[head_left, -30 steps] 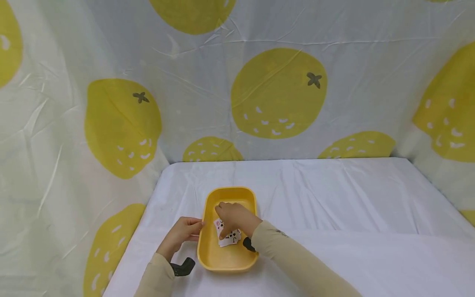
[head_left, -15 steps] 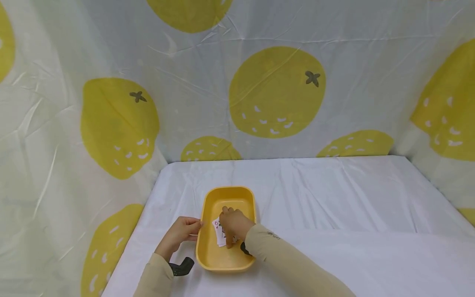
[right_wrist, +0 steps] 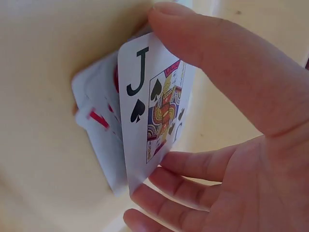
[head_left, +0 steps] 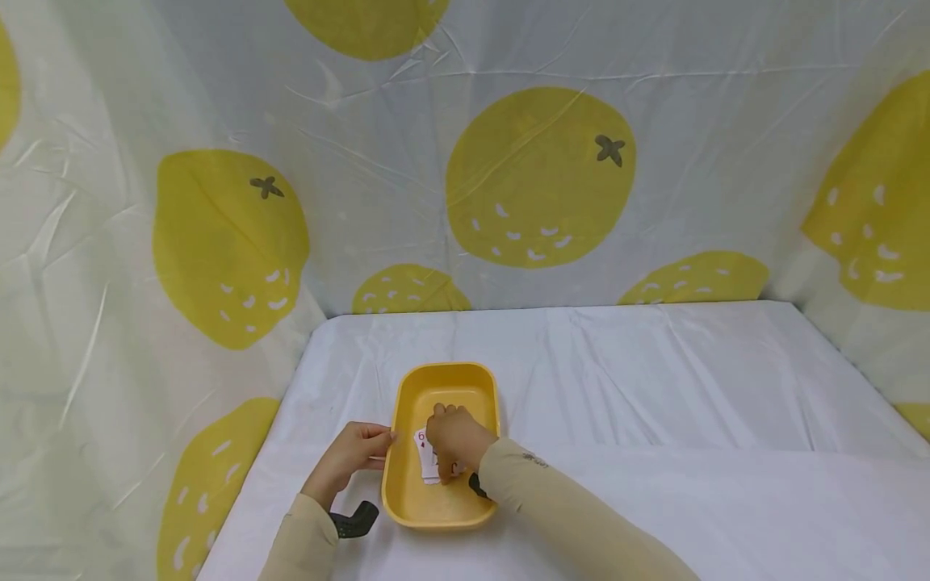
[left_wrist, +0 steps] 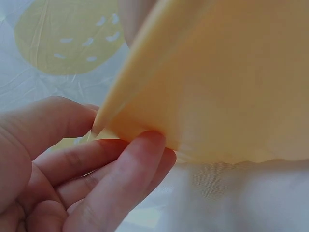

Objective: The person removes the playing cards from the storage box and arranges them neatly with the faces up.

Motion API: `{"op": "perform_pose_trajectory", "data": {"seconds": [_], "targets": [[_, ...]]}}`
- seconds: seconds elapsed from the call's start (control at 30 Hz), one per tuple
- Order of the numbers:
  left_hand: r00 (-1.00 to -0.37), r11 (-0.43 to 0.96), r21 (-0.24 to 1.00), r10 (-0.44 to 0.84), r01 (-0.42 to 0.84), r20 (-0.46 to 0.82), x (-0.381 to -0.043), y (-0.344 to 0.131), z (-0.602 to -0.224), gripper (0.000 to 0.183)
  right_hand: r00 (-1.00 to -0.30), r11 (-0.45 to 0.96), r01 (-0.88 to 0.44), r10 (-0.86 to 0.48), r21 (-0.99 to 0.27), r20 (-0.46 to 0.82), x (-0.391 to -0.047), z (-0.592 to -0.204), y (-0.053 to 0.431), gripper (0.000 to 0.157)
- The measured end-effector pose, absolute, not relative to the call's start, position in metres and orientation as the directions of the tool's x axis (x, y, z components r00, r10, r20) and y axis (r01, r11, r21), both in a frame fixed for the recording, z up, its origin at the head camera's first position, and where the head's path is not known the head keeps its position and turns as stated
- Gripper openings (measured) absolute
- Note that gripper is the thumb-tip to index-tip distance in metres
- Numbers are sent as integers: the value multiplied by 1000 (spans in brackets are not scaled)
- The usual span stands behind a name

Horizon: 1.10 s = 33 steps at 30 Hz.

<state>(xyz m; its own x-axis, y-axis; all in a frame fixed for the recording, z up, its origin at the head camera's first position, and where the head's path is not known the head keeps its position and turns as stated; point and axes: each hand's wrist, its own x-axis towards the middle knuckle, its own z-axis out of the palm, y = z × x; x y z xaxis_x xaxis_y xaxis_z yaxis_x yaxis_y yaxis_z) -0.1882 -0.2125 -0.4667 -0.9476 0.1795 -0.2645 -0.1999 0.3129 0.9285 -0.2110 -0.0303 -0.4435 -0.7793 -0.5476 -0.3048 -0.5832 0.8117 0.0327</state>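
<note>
A yellow tray (head_left: 441, 510) stands on the white-covered table with a small pile of playing cards (head_left: 422, 444) inside. At its left rim, my left hand (head_left: 353, 457) holds the edge; thumb and fingers pinch the rim and outer wall (left_wrist: 231, 101) in the left wrist view. My right hand (head_left: 458, 437) reaches into the tray over the cards and hides most of them. In the right wrist view, its thumb and fingers grip a jack of spades (right_wrist: 137, 104) by opposite edges. That card is tilted away from the other cards (right_wrist: 99, 130), whose faces are only partly visible.
White cloth (head_left: 617, 387) covers the table, which reaches right and back beyond the tray. A curtain (head_left: 407, 177) printed with yellow lemons surrounds the back and sides. A black wrist device (head_left: 353, 520) sits below my left hand.
My right hand has shifted slightly and lies lower over the cards, covering more of them. A red six still shows at the pile's left. The left hand keeps its hold on the rim.
</note>
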Motion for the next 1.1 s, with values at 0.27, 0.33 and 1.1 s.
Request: {"op": "perform_pose_trajectory", "data": {"seconds": [0.27,0.33,1.1], "targets": [[-948,311,930,185,-194,-260,-186,-213,-463,35,-775,804,-594,-558,40,-297,-216,-422,-28,51],[-948,311,929,180,-198,-262,-186,-213,-463,35,-772,799,-599,-563,43,-296,-216,-414,-26,54],[-947,335,913,137,-233,-292,-186,-211,-466,34,-810,835,-549,-544,-40,-218,-208,-388,99,81]]}}
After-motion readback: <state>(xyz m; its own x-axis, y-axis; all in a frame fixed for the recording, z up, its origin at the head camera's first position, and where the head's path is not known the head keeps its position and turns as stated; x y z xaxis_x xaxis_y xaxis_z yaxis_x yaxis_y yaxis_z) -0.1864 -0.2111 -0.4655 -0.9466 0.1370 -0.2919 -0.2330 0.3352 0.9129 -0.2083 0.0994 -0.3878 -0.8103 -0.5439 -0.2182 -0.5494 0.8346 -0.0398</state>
